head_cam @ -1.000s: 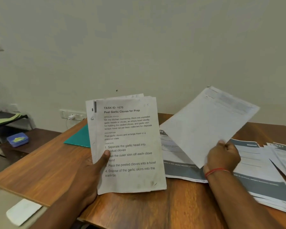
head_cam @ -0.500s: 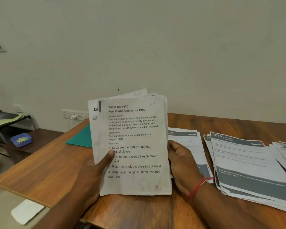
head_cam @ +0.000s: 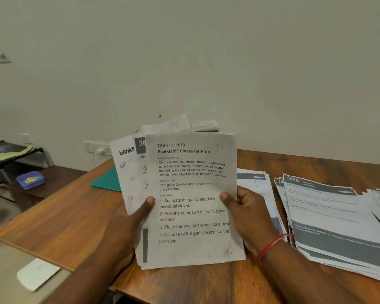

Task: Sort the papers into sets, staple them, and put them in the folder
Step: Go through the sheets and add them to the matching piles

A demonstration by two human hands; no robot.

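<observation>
Head view only. Both hands hold one bundle of papers [head_cam: 193, 194] upright above the wooden bench [head_cam: 59, 218]. Left hand [head_cam: 127, 229] grips the left edge, thumb on the front sheet; right hand [head_cam: 250, 218] grips the right edge, thumb on the front too. Front sheet reads "Peel Garlic Cloves for Prep"; sheets behind it fan out leftward and upward. Green folder [head_cam: 106, 182] lies flat on the bench behind the bundle. More printed stacks [head_cam: 338, 216] lie spread on the bench to the right. No stapler to be seen.
</observation>
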